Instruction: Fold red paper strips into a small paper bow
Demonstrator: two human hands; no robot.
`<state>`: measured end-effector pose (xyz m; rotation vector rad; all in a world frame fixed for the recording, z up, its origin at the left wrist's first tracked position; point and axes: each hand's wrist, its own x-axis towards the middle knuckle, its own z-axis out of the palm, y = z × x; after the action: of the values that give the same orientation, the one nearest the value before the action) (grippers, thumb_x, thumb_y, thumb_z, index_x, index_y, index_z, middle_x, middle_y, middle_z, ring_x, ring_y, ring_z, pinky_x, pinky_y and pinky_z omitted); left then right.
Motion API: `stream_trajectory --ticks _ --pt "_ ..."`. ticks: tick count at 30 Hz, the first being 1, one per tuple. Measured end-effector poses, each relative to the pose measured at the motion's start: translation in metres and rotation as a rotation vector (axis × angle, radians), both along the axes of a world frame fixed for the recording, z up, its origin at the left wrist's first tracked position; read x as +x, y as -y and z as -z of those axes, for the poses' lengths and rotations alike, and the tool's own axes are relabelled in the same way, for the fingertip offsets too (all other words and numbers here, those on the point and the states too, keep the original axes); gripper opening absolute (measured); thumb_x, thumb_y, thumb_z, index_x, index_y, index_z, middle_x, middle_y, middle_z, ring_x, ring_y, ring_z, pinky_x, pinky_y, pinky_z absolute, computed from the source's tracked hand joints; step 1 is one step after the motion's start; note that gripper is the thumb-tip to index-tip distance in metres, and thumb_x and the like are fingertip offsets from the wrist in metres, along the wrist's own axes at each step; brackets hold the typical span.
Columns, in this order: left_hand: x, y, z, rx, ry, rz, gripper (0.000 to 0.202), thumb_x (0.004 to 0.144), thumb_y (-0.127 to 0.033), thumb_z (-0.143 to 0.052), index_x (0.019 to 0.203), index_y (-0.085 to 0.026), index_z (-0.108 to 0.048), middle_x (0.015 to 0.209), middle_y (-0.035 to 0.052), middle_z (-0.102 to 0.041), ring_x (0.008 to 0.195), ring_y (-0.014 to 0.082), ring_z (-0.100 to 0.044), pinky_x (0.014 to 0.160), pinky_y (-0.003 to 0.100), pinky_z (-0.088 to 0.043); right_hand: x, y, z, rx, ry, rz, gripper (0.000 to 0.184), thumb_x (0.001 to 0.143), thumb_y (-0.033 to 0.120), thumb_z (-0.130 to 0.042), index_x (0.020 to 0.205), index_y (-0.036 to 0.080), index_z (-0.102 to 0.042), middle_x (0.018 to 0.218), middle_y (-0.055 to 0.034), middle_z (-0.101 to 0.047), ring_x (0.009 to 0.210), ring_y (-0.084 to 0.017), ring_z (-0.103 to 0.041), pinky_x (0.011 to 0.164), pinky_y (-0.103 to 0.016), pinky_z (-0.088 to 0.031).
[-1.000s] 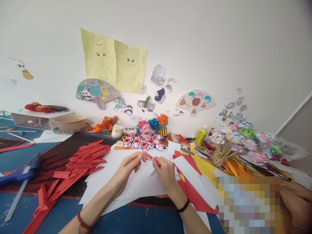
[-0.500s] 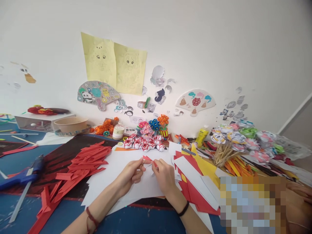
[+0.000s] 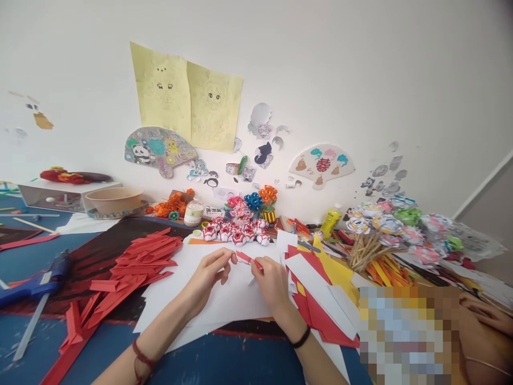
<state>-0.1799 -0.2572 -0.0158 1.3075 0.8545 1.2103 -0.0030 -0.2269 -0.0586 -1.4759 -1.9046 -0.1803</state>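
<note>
A small folded red paper strip (image 3: 243, 258) with a pale edge stretches between my two hands, above the white paper sheets (image 3: 204, 310). My left hand (image 3: 212, 275) pinches its left end between thumb and forefinger, the other fingers loosely curled. At the other end, my right hand (image 3: 271, 280) grips the strip with thumb and bent fingers, which partly hide it. Just beyond the hands stand several red-and-white paper flowers (image 3: 238, 233). To the left lies a heap of folded red paper strips (image 3: 140, 262).
A blue glue gun (image 3: 48, 280) lies at the far left, near a tan bowl (image 3: 114, 199). Red sheets (image 3: 316, 315) and a yellow bottle (image 3: 331, 222) are on the right, with stemmed paper flowers (image 3: 387, 227). Another person's hand (image 3: 487, 315) rests at the right edge.
The red strip now shows longer and lies more level between my hands. My left hand has shifted slightly left and up, and the view has tilted a little.
</note>
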Motion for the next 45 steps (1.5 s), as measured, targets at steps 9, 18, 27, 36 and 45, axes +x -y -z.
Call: stream_trajectory --ticks 9,18,27,36,45 --pt "-0.017 -0.004 0.000 0.805 -1.191 0.061 0.024 0.094 -0.038 -0.042 0.096 -0.023 -0.061 0.100 0.0043 -0.059 0.083 0.0182 -0.052 0.077 0.031 -0.036 0.025 -0.010 -0.015 -0.113 -0.338 -0.119 0.025 0.080 0.029 -0.056 0.066 0.015 -0.071 0.061 -0.0038 -0.066 0.054 -0.014 -0.051 0.054 -0.024 -0.034" --pt "-0.026 -0.019 0.023 1.113 -1.722 -0.188 0.066 0.082 -0.008 -0.055 0.134 -0.046 -0.038 0.152 -0.0095 -0.029 0.107 0.0274 -0.047 0.088 0.043 -0.034 0.040 -0.023 -0.012 -0.337 -0.617 -0.166 0.020 0.068 0.028 -0.065 0.057 0.013 -0.069 0.052 -0.0009 -0.057 0.052 -0.012 -0.047 0.048 -0.022 -0.031" --pt "-0.017 -0.016 0.027 1.071 -1.699 -0.320 0.079 0.075 0.000 -0.055 0.137 -0.046 -0.036 0.155 -0.0115 -0.015 0.120 0.0325 -0.042 0.091 0.047 -0.036 0.047 -0.026 -0.007 -0.671 -1.319 -0.421 0.035 0.062 0.032 -0.075 0.049 0.017 -0.046 0.038 0.0110 -0.033 0.032 0.000 -0.017 0.035 -0.019 -0.009" --pt "-0.003 -0.005 0.034 1.039 -1.663 -0.434 0.083 0.076 0.001 -0.054 0.140 -0.048 -0.030 0.155 -0.0067 -0.019 0.119 0.0336 -0.045 0.092 0.049 -0.038 0.039 -0.029 0.000 -0.667 -1.553 -0.424 0.032 0.063 0.027 -0.074 0.053 0.017 -0.045 0.038 0.0114 -0.038 0.029 0.001 -0.018 0.030 -0.016 -0.012" --pt "-0.005 -0.010 0.035 1.023 -1.694 -0.499 0.084 0.079 -0.002 -0.052 0.142 -0.049 -0.023 0.155 -0.0077 -0.019 0.105 0.0263 -0.054 0.090 0.044 -0.039 0.033 -0.027 -0.004 -0.845 -1.704 -0.478 0.023 0.069 0.023 -0.064 0.061 0.019 -0.043 0.041 0.0130 -0.036 0.030 0.000 -0.012 0.030 -0.016 -0.013"
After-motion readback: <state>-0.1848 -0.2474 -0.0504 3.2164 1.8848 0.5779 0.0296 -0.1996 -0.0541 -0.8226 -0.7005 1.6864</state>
